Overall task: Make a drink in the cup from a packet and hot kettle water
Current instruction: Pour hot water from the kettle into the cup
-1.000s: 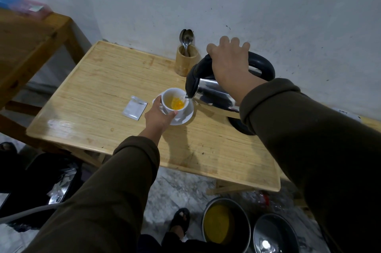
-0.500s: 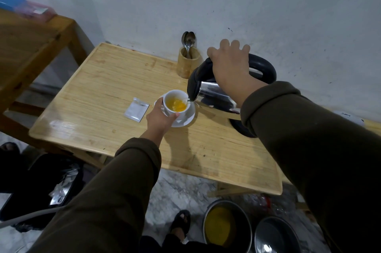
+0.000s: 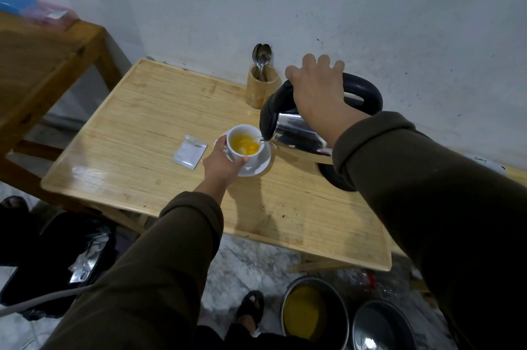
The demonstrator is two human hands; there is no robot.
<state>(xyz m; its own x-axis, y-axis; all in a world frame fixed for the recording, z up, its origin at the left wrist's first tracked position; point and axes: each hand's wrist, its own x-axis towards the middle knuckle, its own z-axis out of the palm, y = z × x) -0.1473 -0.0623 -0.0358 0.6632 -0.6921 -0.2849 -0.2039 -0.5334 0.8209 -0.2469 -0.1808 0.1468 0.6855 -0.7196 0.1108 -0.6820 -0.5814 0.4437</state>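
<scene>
A white cup (image 3: 239, 133) stands on a white saucer (image 3: 261, 163) in the middle of the light wooden table (image 3: 137, 110). Orange liquid fills about half of the cup. My left hand (image 3: 221, 162) grips the cup's near side. My right hand (image 3: 316, 90) holds the black handle of a steel kettle (image 3: 296, 133), which is tilted with its spout at the cup's right rim, water running in. A silver packet (image 3: 190, 151) lies flat left of the saucer. The black kettle base (image 3: 332, 178) sits behind my right sleeve.
A wooden holder (image 3: 262, 90) with spoons stands against the wall behind the cup. A taller wooden table (image 3: 42, 64) is at the left. On the floor below are two metal pots (image 3: 310, 312) and a dark bag (image 3: 57, 258).
The orange liquid in the cup has risen as the kettle kept pouring. Both hands have stayed on the cup and the kettle.
</scene>
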